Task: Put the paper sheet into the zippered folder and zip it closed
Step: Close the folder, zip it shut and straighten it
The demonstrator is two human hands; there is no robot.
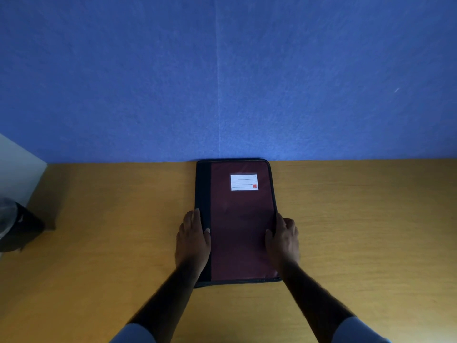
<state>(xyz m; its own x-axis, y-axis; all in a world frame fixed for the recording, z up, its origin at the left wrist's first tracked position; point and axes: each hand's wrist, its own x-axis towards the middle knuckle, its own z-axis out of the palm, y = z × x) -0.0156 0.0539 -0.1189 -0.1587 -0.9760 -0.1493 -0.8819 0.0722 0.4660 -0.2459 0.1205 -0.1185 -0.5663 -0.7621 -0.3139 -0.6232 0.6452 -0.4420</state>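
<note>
two pale sleeves (133, 334) are reaching forward over a wooden table (99, 243). the left hand (193, 240) is lying flat, fingers extended, on the closed zippered folder's (241, 231) dark spine edge. the right hand (283, 240) is loosely curling around its right edge. the folder is lying flat, its far end touching a blue wall (222, 70). no paper sheet is showing.

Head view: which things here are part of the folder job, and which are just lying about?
Job: folder, closed flat on the table; left hand and right hand at its sides. No paper sheet visible.

Lying about: dark object at the table's left edge.
</note>
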